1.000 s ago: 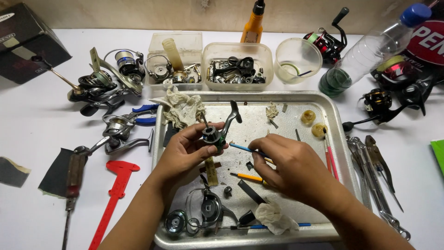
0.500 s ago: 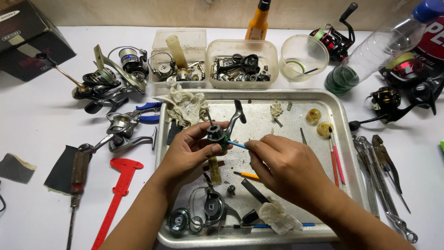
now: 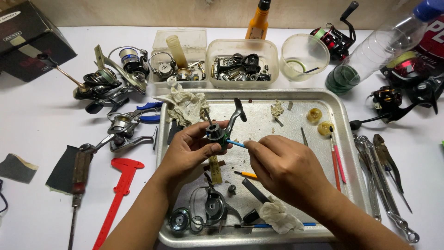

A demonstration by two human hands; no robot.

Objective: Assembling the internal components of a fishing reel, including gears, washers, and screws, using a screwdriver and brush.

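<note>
I am watching my left hand (image 3: 187, 150) gripping a small dark reel part (image 3: 221, 132) above the metal tray (image 3: 340, 115), fingers closed around it. My right hand (image 3: 286, 169) is pinching a thin blue-handled tool (image 3: 237, 144), its tip touching the part. I am judging that a slip could jab a finger, or drop the part among the loose bits lying in the tray. The white bench (image 3: 41, 139) is carrying reels, a red caliper (image 3: 118, 194), tubs of parts (image 3: 243, 58) and pliers; a plain wall is running behind.
</note>
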